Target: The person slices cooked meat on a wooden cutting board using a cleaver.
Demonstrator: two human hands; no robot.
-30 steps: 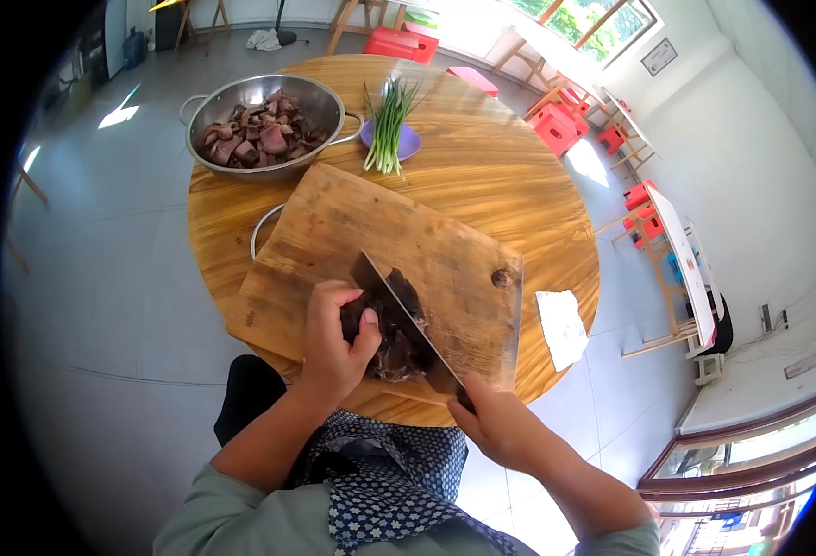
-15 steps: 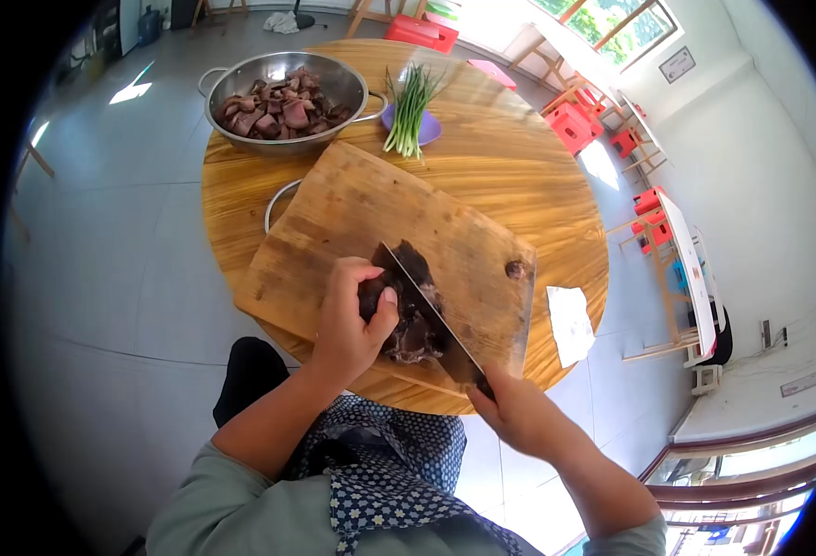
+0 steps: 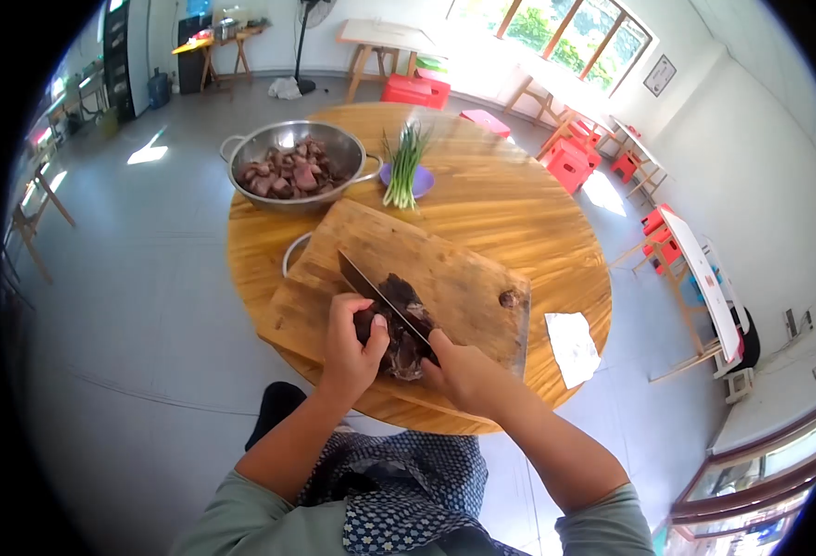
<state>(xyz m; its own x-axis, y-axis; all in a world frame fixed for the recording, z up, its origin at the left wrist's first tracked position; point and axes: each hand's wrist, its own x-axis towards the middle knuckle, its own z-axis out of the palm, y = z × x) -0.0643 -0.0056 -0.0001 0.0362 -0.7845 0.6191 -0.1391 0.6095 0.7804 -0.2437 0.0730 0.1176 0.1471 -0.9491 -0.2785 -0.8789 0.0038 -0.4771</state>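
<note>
A dark piece of meat (image 3: 406, 357) lies on the wooden cutting board (image 3: 445, 250), towards its near edge. My left hand (image 3: 352, 341) is closed on the meat's left side, fingers curled and thumb pressed near the blade. In my right hand (image 3: 468, 372) is the handle of a kitchen knife (image 3: 371, 287). Its long blade crosses the meat diagonally, the tip pointing away to the upper left past my left knuckles. How deep the edge sits in the meat I cannot tell. A small dark scrap (image 3: 508, 298) rests near the board's right corner.
Behind the board, a steel two-handled basin (image 3: 241, 162) holds several chunks of meat. Beside it, green onions (image 3: 406, 171) lie on a purple plate (image 3: 424, 182). A white paper (image 3: 570, 347) lies at the right edge of the round wooden table (image 3: 528, 232). Red stools (image 3: 567, 165) stand beyond.
The knife has slid forward and to the left across the meat, bringing my right hand closer to it. My left hand stays on the meat. The head view has tilted up.
</note>
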